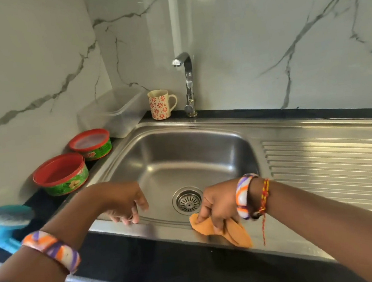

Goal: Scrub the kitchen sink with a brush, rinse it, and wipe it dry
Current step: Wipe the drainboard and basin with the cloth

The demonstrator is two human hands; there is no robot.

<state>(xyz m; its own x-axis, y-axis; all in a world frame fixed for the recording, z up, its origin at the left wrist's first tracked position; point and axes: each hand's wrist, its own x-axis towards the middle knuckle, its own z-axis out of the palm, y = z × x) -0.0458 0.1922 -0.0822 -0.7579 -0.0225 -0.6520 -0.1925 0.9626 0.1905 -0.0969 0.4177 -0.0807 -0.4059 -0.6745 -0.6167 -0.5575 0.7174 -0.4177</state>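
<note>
White marble-veined wall panels (260, 28) are seen behind a black desk (147, 256) into which a stainless-steel sink (182, 155) with a ribbed drainboard (330, 159) at 3 o'clock is set. A round drain strainer (188, 200) is seen at the near side of the basin floor, and a chrome tap (186, 80) is mounted at 12 o'clock behind the basin.

An orange cloth (225, 229) is gripped by the right hand (220, 206) and pressed onto the sink's front rim, at about 5 o'clock from the strainer. The left hand (123, 206) is held over the front-left corner of the basin with its fingers loosely curled downward; nothing is held in it, and the fingertips appear to be at the rim. Striped bangles are worn on both wrists, with a red-and-yellow thread on the right one.

A blue scrubbing brush (7, 226), blurred, is lying on the desk at 9 o'clock, well apart from both hands. Two red-rimmed green tubs (62, 175) (91, 143) are set along the left wall, followed by a clear plastic container (114, 113) and a flower-patterned mug (161, 104) just beside the tap.
</note>
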